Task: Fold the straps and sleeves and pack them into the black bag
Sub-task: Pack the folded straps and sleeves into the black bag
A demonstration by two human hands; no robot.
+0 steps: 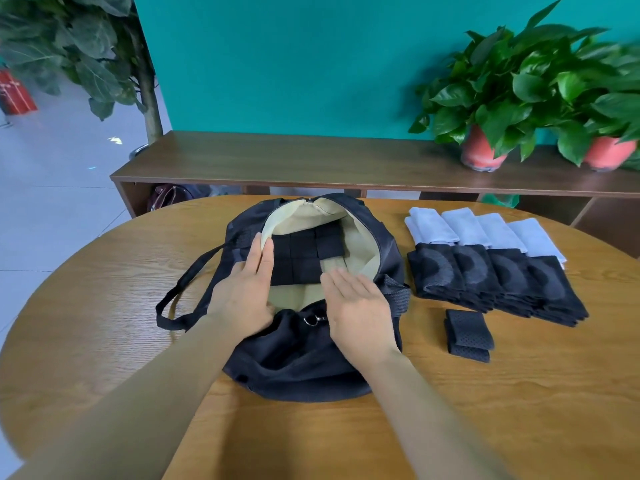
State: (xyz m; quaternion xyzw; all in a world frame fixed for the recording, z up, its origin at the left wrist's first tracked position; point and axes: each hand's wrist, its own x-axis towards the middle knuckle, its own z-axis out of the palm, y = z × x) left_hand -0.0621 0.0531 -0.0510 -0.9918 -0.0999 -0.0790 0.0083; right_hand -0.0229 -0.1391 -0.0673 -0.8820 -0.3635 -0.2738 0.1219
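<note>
Resting my left hand (247, 292) on rim of open black bag (304, 358), fingers (266, 252) straight, released, touching left edge of folded straps (304, 258) packed inside. My right hand (356, 306) flat over opening's near edge, gripping nothing. Bag lies mid tabletop (485, 410). Folded black sleeves (498, 278) in row right of bag; white cloths (485, 230) behind them; one folded strap (467, 336) lies nearer me.

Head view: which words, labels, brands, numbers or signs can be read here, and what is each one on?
No text in this view can be read.
Red object on the floor at far left: pale marks, too blurred to read.
Open black fabric bag, folded black straps inside it, folded black sleeves beside it, pale folded cloths behind those: no label or print shows.
</note>
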